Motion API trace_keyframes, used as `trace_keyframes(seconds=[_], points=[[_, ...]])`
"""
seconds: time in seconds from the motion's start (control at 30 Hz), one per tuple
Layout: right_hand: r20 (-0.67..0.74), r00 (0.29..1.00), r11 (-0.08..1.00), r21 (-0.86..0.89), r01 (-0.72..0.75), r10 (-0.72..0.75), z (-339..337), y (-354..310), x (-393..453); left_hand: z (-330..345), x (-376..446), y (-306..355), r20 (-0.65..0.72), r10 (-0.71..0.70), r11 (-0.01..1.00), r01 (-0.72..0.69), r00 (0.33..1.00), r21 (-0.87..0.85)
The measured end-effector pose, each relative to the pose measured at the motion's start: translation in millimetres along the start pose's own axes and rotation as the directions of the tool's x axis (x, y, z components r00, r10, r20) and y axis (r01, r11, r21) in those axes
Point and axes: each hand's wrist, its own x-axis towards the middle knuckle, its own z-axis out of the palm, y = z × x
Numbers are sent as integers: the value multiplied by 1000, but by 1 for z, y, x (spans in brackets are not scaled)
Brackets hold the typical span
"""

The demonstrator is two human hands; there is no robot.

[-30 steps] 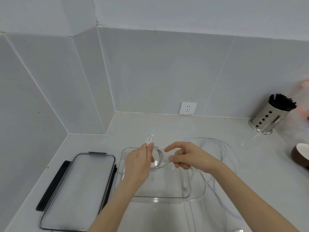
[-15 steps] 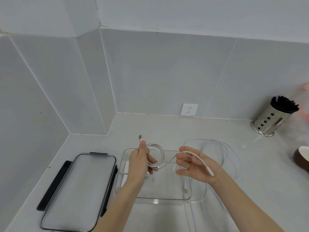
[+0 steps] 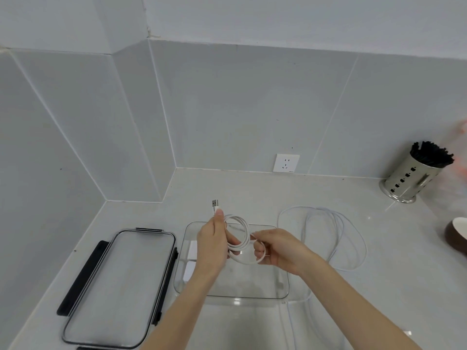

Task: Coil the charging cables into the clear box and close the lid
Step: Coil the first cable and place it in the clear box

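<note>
**Asker:** Winding something, are they? What are the hands doing?

**Describer:** Both hands are working over the clear box. The left hand is pinching a white cable just under its USB plug, which is sticking up past the thumb. The right hand is curled around the lower side of the small coil, closing it. The coil is hanging between the two hands, above the box and not yet in it.

**Asker:** Where is everything else sitting?

**Describer:** A second cable is lying loose on the surface, beyond the right hand. The lid is lying flat beyond the left hand, beside the box. Two small white blocks are resting in the box under the left hand; I cannot tell what they are.

**Asker:** How is this step best done?

**Describer:** In my judgement, by keeping the loops even and smaller than the box, and by holding the left pinch while the right hand is tucking in the tail. Letting go early is probably risking the coil springing open.
</note>
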Motion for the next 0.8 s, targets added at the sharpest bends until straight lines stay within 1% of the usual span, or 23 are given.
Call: trace_keyframes(seconds=[0.07, 0.13, 0.23, 0.3, 0.4, 0.53, 0.57, 0.6, 0.63, 0.67, 0.7, 0.73, 0.8], points=[[-2, 998, 985, -159, 59, -61, 0, -1, -2, -1, 3, 0, 13, -15, 1000, 15, 1000, 9], [11, 993, 962, -247, 120, -121, 2, 0, -4, 0, 4, 1, 27, -38, 999, 37, 999, 18], [64, 979, 928, -310, 205, -195, 5, 2, -3, 3, 2, -1, 32, -88, 996, 88, 996, 17], [68, 973, 920, -316, 233, -222, 7, 3, -1, 5, 0, -4, 57, -125, 992, 124, 990, 22], [63, 970, 945, -220, 241, -233, 10, 4, 1, 4, -2, -7, 101, -152, 986, 144, 983, 87], [35, 980, 979, 62, 195, -197, 12, 1, 1, 3, -2, -13, 105, -130, 981, 112, 986, 160], [33, 979, 977, 77, 200, -203, 11, 2, 1, 4, -3, -13, 103, -123, 979, 103, 987, 175], [34, 973, 974, 4, 227, -227, 11, 1, 0, 4, -4, -13, 104, -115, 977, 94, 988, 190], [37, 963, 952, -143, 270, -268, 12, 1, -2, 5, -4, -12, 116, -108, 976, 83, 987, 203], [44, 945, 899, -298, 322, -324, 14, 1, -3, 5, -4, -10, 132, -106, 974, 76, 986, 214], [47, 917, 831, -407, 380, -396, 15, 2, -2, 6, -5, -9, 149, -108, 973, 74, 983, 218], [34, 888, 786, -451, 423, -458, 16, 3, -2, 6, -6, -8, 168, -116, 973, 78, 979, 218], [-13, 846, 770, -423, 478, -532, 19, 3, -2, 5, -7, -6, 204, -122, 973, 76, 971, 220]])
